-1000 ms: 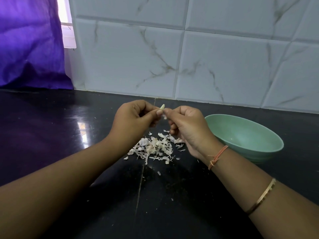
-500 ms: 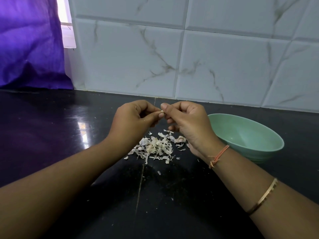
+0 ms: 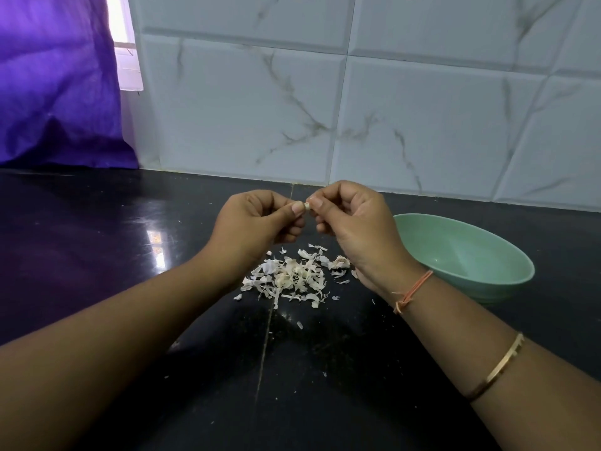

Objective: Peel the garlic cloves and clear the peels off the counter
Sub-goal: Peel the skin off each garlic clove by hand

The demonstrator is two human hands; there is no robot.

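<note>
Both hands meet above the black counter (image 3: 97, 255). My left hand (image 3: 253, 222) and my right hand (image 3: 354, 222) pinch one small pale garlic clove (image 3: 306, 206) between thumbs and fingertips; only a sliver of it shows. Under the hands lies a heap of dry white garlic peels (image 3: 289, 278), with a small papery clump (image 3: 340, 262) at its right edge. A pale green bowl (image 3: 487, 275) stands to the right of my right wrist; its inside looks bare from here.
A white marble-patterned tiled wall (image 3: 357, 109) rises behind the counter. Purple cloth (image 3: 55, 92) hangs at the back left beside a bright window strip. Small peel flecks (image 3: 300, 325) are scattered toward the near side of the counter.
The clove stood out above the fingertips a second ago; now the hands have closed together and it is almost hidden between the thumbs. The peel heap and the bowl have not moved.
</note>
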